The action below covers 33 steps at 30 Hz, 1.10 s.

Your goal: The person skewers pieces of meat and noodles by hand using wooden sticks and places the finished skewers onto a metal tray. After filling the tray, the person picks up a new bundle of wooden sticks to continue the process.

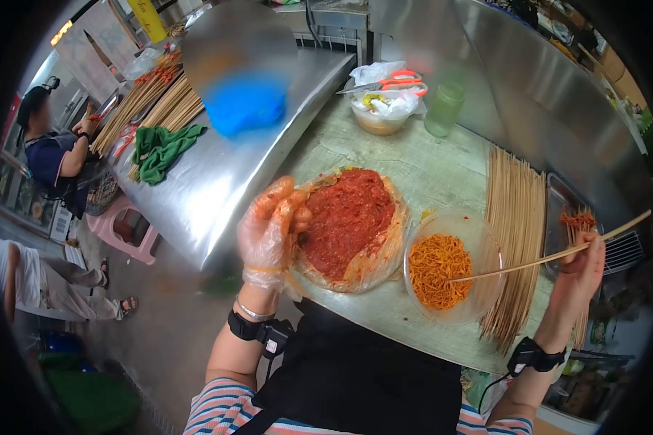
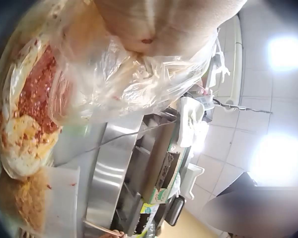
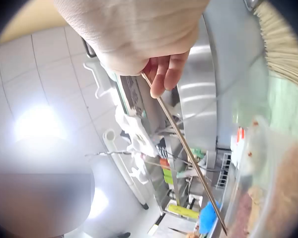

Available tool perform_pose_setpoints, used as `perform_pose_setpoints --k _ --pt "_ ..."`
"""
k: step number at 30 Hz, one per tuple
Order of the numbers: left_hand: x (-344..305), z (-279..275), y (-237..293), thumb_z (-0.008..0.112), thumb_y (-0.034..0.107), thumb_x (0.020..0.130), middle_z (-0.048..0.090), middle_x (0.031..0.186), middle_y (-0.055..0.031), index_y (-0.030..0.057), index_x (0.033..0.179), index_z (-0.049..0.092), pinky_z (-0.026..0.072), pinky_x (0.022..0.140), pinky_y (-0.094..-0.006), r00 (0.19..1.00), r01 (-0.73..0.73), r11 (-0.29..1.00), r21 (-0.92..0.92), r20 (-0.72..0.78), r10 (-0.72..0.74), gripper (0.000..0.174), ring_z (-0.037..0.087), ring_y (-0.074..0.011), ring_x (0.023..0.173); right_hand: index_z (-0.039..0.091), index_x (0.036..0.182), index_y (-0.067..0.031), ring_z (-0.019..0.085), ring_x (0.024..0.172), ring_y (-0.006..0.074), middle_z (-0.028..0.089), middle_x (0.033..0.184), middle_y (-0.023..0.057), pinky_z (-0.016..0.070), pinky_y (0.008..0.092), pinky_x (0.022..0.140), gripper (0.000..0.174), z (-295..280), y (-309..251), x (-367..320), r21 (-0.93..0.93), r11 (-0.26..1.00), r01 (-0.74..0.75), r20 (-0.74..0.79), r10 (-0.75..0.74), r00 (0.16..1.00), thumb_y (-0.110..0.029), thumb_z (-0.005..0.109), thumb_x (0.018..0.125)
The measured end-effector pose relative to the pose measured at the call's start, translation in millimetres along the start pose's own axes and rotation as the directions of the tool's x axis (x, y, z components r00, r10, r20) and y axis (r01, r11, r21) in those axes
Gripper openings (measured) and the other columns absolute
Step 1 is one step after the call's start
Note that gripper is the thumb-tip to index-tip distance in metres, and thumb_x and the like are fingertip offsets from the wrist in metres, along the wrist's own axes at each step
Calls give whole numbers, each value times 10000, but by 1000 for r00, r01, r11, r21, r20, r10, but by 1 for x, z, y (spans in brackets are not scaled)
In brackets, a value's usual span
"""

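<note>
At the centre of the frame, on the pale green worktop (image 1: pixel 442 170), your left hand (image 1: pixel 268 232) in its thin plastic glove rests against the left rim of the plastic-lined bowl (image 1: pixel 384 257) heaped with red minced mix (image 1: pixel 348 217). The fingers lie close together and slightly bent, with their tips on the edge of the mix; I cannot tell whether they pinch any of it. At the right edge your bare right hand (image 1: pixel 580 272) is raised above the table, fingers and thumb curled round the bamboo skewer (image 1: pixel 544 259). The stick slants down to the left, and its point sits in the clear bowl (image 1: pixel 479 239) of orange shreds (image 1: pixel 439 268), just right of the red mix. Behind it, a flat bundle of bare sticks (image 1: pixel 519 217) runs down the worktop. A metal tray (image 1: pixel 559 196) lies beside them. In the upper middle, orange-handled scissors (image 1: pixel 392 83) rest on a tub (image 1: pixel 377 119), near a green cup (image 1: pixel 444 109). At upper left, a green cloth (image 1: pixel 163 148) lies on the steel counter (image 1: pixel 218 181).
</note>
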<state>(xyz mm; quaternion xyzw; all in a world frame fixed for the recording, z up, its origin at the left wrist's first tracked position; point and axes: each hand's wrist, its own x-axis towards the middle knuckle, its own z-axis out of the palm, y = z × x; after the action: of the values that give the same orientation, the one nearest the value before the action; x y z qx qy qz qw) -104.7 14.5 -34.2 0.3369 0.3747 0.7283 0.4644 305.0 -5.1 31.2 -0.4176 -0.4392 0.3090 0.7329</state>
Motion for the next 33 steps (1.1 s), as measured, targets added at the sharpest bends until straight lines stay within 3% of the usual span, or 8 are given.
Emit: perform_pose_setpoints --k 8,11,15,16,19,20,25,33 --pt "-9 -31 6 642 28 777 655 941 -126 -33 894 649 491 730 -284 977 -103 797 595 212 -31 132 613 -180 814 512 889 -43 471 537 60 514 792 35 380 172 475 125 57 27 -52 -22 979 -200 164 201 966 -158 474 921" --pt "-8 -30 14 651 19 755 658 895 -131 2 926 653 486 724 -276 918 -380 410 829 393 55 172 618 -190 799 517 854 -38 458 513 60 501 703 19 372 173 462 142 46 30 -59 -227 912 -341 354 404 844 -160 481 916" --pt "3 -41 11 629 10 757 646 782 -101 26 954 650 485 621 -258 949 -309 381 871 306 72 200 604 -172 666 518 821 -26 431 458 63 482 608 22 349 181 426 226 48 15 -65 -288 888 -359 281 437 855 -209 453 938" --pt "4 -36 11 614 5 760 627 733 -90 32 936 655 480 574 -268 974 -203 544 814 224 28 183 590 -167 607 506 812 -22 427 440 72 477 602 34 351 182 420 266 46 13 -64 -241 916 -321 250 378 892 -233 426 952" --pt "14 -29 16 611 1 758 625 731 -93 26 917 657 480 561 -269 941 -337 327 883 331 76 168 593 -168 598 490 803 -16 429 440 80 467 599 43 353 180 419 292 48 4 -68 -136 954 -268 161 289 944 -244 398 961" --pt "12 -22 19 629 23 750 638 769 -106 37 908 661 488 584 -283 963 -245 402 882 271 -9 162 610 -202 630 487 803 -15 430 442 81 467 604 46 355 179 419 297 48 3 -70 -127 962 -242 145 259 955 -246 391 963" --pt "20 1 14 653 14 735 623 771 -113 -4 913 651 483 627 -274 854 -506 290 812 519 38 179 605 -196 677 477 792 -10 444 470 83 477 647 61 367 181 428 315 53 17 -83 -100 981 -164 116 176 978 -250 371 967" --pt "54 30 -10 655 104 740 634 828 -132 65 904 662 494 662 -339 818 -569 89 817 574 -43 169 613 -302 744 526 794 9 467 520 87 478 663 52 380 202 478 285 55 30 -93 -274 948 -159 283 238 929 -196 407 952"
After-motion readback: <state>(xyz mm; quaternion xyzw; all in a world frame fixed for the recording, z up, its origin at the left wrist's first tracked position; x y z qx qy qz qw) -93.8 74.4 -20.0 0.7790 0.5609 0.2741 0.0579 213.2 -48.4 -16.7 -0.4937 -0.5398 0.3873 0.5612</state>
